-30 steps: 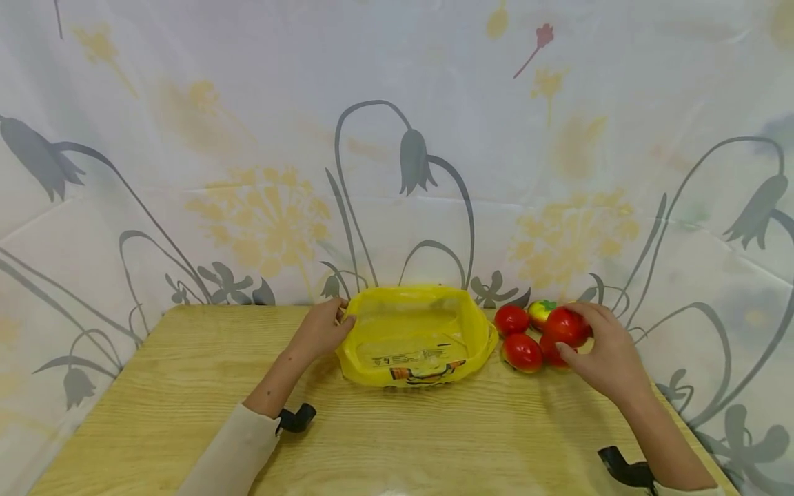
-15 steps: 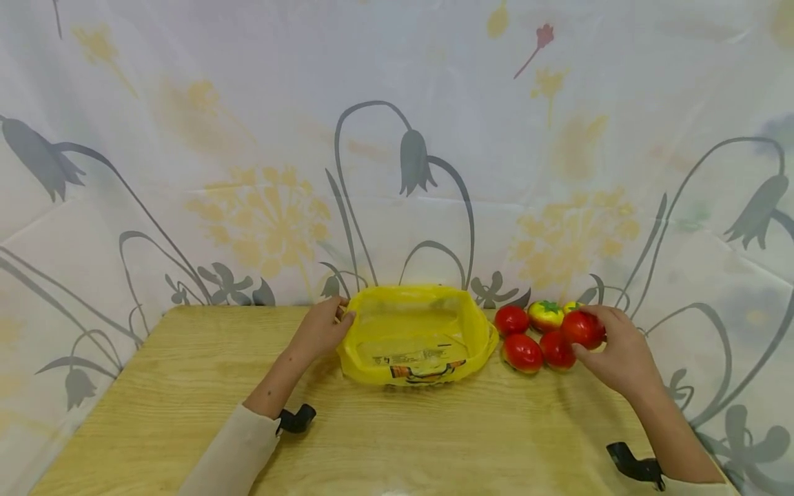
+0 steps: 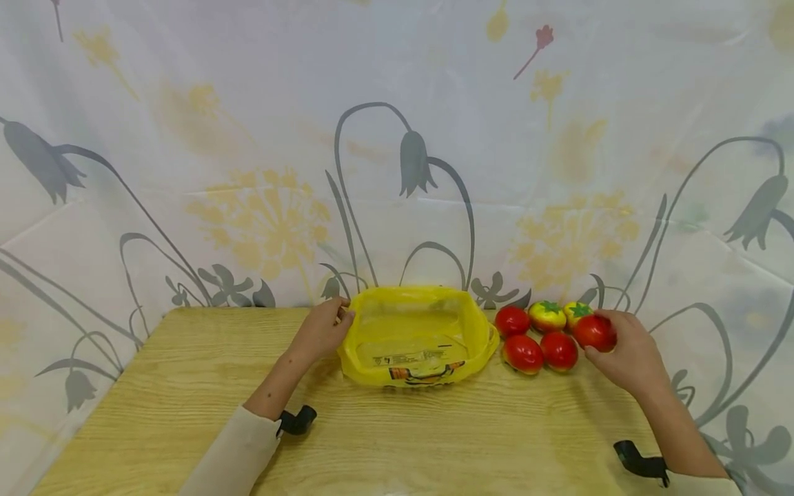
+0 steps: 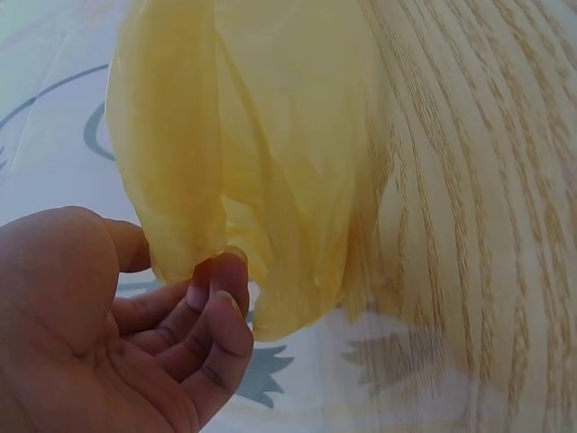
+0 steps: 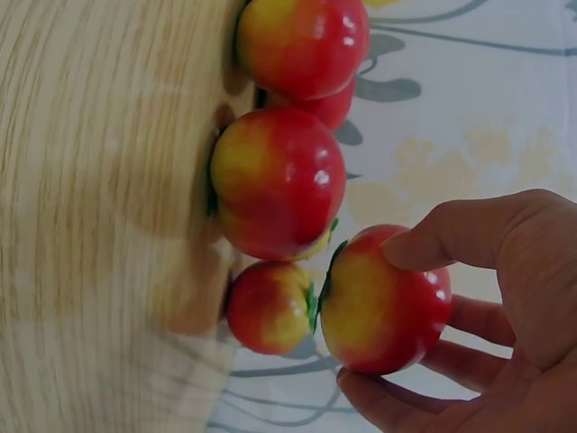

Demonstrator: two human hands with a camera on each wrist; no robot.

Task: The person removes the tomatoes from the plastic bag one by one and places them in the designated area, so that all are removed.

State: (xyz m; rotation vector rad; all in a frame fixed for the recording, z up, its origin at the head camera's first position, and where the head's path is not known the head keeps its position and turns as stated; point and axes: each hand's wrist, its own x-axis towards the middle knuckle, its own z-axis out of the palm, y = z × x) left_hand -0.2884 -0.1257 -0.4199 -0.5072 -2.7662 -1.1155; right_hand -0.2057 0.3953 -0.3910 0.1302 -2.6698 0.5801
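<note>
A yellow plastic bag (image 3: 403, 324) lies on the wooden table with its mouth spread wide and dark print at its front. My left hand (image 3: 322, 327) pinches the bag's left rim; in the left wrist view the bag's thin film (image 4: 279, 180) hangs at the fingertips. My right hand (image 3: 633, 355) grips a red and yellow tomato (image 5: 383, 302) between thumb and fingers, above the table at the right. Beside it sit several other tomatoes (image 3: 523, 354), two of them with green leafy tops showing. The held one appears close to a smaller tomato (image 5: 269, 307) in the right wrist view.
The light wooden table (image 3: 397, 441) reaches back to a pale curtain (image 3: 397, 241) printed with flowers. A black wrist mount (image 3: 298, 419) sits at the left cuff and another black mount (image 3: 639, 461) at the right cuff.
My right hand has moved rightward and slightly down with the tomato, uncovering the green-topped tomato behind and the red one in front. The left hand and the bag have stayed in place.
</note>
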